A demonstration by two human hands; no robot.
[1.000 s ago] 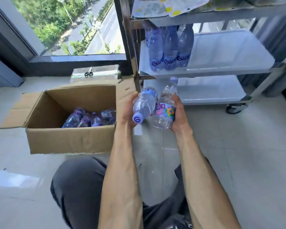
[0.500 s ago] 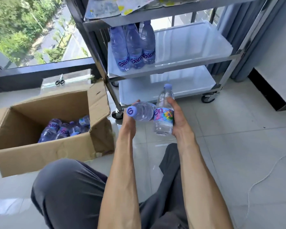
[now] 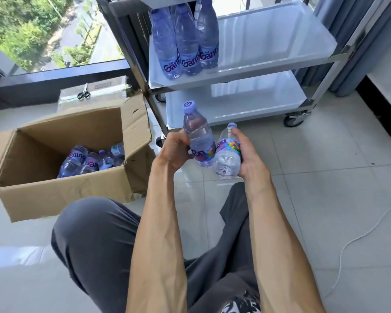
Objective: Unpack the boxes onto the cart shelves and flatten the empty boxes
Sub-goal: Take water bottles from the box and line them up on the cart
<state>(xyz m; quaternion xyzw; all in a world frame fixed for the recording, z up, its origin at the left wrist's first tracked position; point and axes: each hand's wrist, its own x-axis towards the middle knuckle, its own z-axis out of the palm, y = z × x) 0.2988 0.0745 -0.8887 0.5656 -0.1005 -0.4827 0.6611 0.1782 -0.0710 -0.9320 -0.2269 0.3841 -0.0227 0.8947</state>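
At the left of the frame the open cardboard box (image 3: pixel 61 177) sits on the floor with its flaps up — several water bottles (image 3: pixel 90 161) lie on their sides in its right half, so the unpacking is, by my judgement, far from done. On a pack behind it, toward the upper left, rest scissors (image 3: pixel 84 94).

Moving to the centre, the left hand (image 3: pixel 175 147) curls its fingers round the lower body of one bottle (image 3: pixel 198 136), held nearly upright with the cap up. Just beside it, touching, the right hand (image 3: pixel 246 154) wraps the second bottle (image 3: pixel 227 158), tilted with its base toward the camera. Both look full, so probably weighty for their size, with thin walls that give under a squeeze and slick film labels — the labelled waist is likely the surest hold.

Above, at the upper centre, three bottles (image 3: pixel 185 41) stand upright at the left end of the cart's middle shelf (image 3: pixel 269 44); the bottom shelf (image 3: pixel 246 102) to the right shows no bottles
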